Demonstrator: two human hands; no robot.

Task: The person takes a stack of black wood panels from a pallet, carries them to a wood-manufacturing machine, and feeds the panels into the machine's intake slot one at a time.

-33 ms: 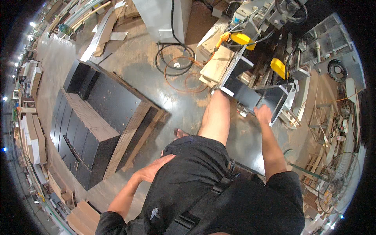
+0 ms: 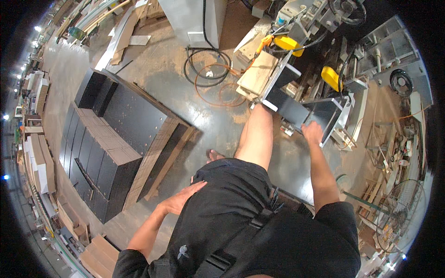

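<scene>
My left hand point(image 2: 185, 197) rests on my thigh over the black shorts point(image 2: 232, 180), its fingers stretched out and holding nothing. My right hand point(image 2: 313, 133) is reached forward to the near edge of a dark flat panel point(image 2: 289, 110) on a woodworking machine point(image 2: 336, 99). Its fingers are curled; whatever lies inside them is hidden. White guide bars point(image 2: 270, 105) flank the panel, and two yellow guards point(image 2: 331, 78) sit beyond it. Next to the panel's left end lies a small stack of pale wooden boards point(image 2: 258, 74), close to my bare knee.
A large stack of black-faced boards point(image 2: 134, 116) stands on the floor to my left. Ahead, hoses point(image 2: 208, 69) lie coiled beside a grey cabinet point(image 2: 197, 23). An orange air gun point(image 2: 263, 45) rests near the boards. At right stands a wire-caged fan point(image 2: 401, 215).
</scene>
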